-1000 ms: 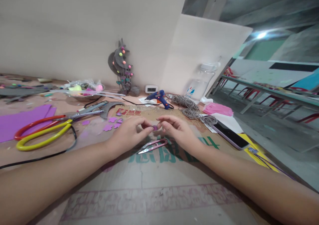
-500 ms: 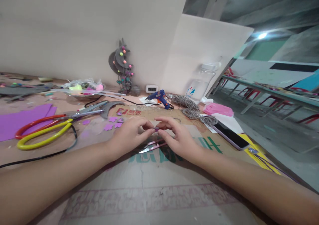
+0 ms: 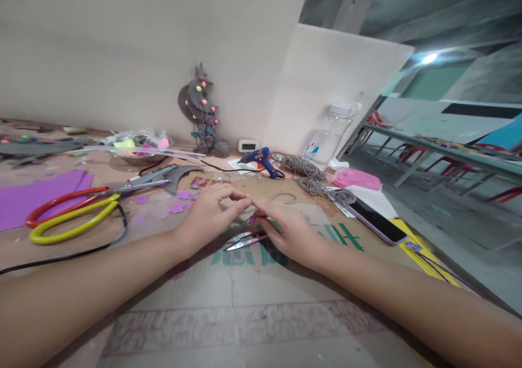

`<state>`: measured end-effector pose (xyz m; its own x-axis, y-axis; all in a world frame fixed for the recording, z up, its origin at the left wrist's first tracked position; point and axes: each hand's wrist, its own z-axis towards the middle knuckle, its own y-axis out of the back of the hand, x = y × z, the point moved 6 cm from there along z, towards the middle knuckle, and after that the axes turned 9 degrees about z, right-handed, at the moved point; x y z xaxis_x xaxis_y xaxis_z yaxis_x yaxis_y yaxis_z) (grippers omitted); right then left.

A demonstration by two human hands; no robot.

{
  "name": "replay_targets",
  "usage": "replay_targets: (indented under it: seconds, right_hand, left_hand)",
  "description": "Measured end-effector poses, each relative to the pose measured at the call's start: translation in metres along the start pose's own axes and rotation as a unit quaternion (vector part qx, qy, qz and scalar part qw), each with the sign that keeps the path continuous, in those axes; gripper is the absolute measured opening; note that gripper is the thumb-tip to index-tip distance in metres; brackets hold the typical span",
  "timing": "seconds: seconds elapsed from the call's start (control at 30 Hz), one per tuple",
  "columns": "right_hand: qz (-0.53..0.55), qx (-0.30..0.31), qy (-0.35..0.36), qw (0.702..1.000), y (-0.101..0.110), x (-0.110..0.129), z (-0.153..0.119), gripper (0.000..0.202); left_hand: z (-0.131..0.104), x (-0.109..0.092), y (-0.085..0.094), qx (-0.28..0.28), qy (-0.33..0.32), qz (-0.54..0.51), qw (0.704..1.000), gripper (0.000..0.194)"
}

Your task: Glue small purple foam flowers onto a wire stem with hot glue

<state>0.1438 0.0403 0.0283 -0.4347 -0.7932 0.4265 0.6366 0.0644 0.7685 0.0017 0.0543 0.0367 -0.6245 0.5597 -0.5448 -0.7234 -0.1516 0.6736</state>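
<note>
Over the cardboard (image 3: 244, 303), my left hand (image 3: 212, 213) and my right hand (image 3: 287, 226) meet at the fingertips. Between my right thumb and fingers is a small purple piece (image 3: 252, 219). My left thumb and index finger are pinched together; whatever they hold is too small to make out. Small scissors (image 3: 244, 241) with pink handles lie just below, partly hidden by my right hand. Purple flower-shaped cutouts (image 3: 178, 207) lie left of my left hand.
Large red-and-yellow-handled scissors (image 3: 77, 216) and purple sheets (image 3: 41, 197) lie left. Behind are a blue glue gun (image 3: 263, 160), grey cord (image 3: 304, 172) and a bottle (image 3: 326, 139). A phone (image 3: 375, 220) lies right. A moon-shaped decoration (image 3: 200, 107) leans against the wall.
My right hand has turned and its fingers have shifted slightly left. The purple piece, earlier between both hands' fingertips, now sits a little lower, in my right hand's fingers.
</note>
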Motion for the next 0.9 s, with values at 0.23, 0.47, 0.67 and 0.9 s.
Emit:
replay_targets:
  seconds: [0.23,0.47,0.67,0.9]
  right_hand:
    - [-0.014,0.002,0.009,1.000,0.001,0.002,-0.002,0.046]
    - [0.064,-0.046,-0.063,0.995,0.009,0.004,0.001,0.043]
    - [0.088,-0.050,-0.078,0.992,0.009,-0.003,0.002,0.041]
    - [0.144,-0.036,-0.122,0.981,0.008,-0.002,0.000,0.034]
  left_hand:
    - [0.002,0.003,0.000,0.011,0.025,0.009,1.000,0.020]
    - [0.003,0.016,-0.005,0.026,0.065,0.008,0.998,0.035]
    - [-0.002,-0.005,-0.011,0.058,-0.032,0.030,0.997,0.022]
    - [-0.001,-0.004,-0.011,0.051,-0.034,0.055,0.997,0.015]
